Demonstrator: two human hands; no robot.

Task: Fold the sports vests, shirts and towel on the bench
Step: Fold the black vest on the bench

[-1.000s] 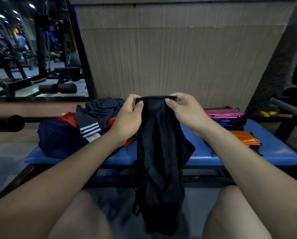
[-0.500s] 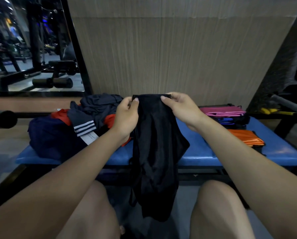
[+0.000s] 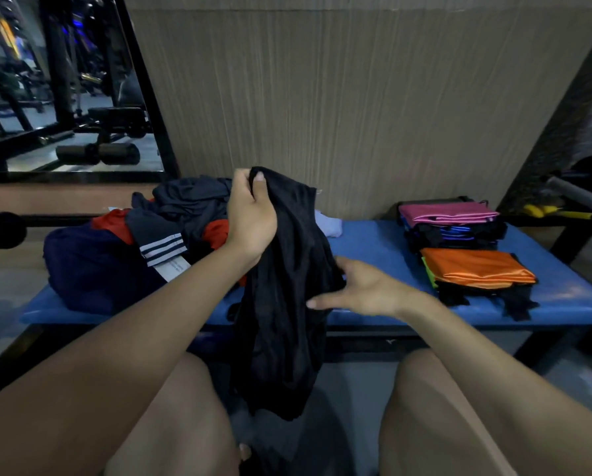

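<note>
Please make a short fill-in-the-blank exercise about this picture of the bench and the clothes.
1. The left hand holds the black garment by its ____ edge.
2. The folded orange item lies on the ____ end of the bench.
3. The folded item on top of the far stack is ____.

Missing words: top; right; pink

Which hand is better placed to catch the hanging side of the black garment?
Right hand: open, low beside the black garment. Left hand is pinching its top edge.

black garment (image 3: 281, 304) hides right hand's (image 3: 366, 290) fingertips.
</note>
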